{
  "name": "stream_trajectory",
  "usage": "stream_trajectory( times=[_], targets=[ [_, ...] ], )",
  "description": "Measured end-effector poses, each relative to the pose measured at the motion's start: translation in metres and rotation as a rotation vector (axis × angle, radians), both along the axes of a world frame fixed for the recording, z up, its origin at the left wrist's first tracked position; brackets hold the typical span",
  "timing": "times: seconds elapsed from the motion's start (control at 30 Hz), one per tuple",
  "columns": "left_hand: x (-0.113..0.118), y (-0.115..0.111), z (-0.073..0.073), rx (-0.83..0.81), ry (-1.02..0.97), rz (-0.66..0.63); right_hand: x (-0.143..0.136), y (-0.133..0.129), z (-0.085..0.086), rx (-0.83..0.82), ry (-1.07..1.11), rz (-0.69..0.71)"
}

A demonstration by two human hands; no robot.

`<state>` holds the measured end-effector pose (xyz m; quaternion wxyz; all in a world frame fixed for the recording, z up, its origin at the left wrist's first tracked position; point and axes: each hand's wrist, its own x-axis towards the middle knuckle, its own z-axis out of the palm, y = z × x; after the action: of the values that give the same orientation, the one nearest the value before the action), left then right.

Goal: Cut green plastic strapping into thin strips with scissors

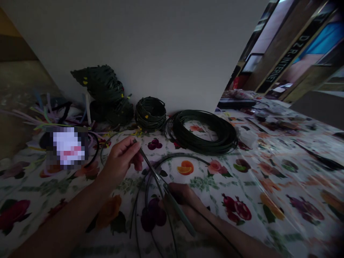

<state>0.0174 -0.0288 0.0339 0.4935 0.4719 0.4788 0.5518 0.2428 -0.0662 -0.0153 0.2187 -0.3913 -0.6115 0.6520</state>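
Note:
My left hand (122, 156) pinches the end of a dark strip (145, 154) between thumb and fingertips. The strip runs down toward my right hand (185, 199), which is wrapped around a pair of pliers (180, 215) with a grey-green handle. The pliers' metal jaws lie at or against the strip; the dim light does not show whether they grip it. Several dark strips curve below and behind both hands, and a looped strip (182, 155) arches over the cloth.
A large coil of dark strip (205, 130) lies behind my hands. Beside it are a small woven basket (151, 113) and a larger dark woven piece (100, 84). Coloured stems (45, 111) and a blurred-out item (68, 147) lie left. Dark scissors (319, 156) are right. A white panel (150, 46) stands behind.

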Motion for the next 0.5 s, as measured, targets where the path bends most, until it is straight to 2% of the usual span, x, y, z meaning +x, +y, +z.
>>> stream_trajectory(
  times=[0.17, 0.5],
  targets=[
    [0.0061, -0.0034, 0.0001, 0.044, -0.021, -0.007, 0.0005, -0.0032, 0.0111, -0.038, 0.040, 0.024],
    [0.0037, -0.0032, -0.0034, 0.029, -0.034, -0.021, -0.0022, -0.0033, 0.0113, -0.126, 0.078, 0.021]
  ],
)
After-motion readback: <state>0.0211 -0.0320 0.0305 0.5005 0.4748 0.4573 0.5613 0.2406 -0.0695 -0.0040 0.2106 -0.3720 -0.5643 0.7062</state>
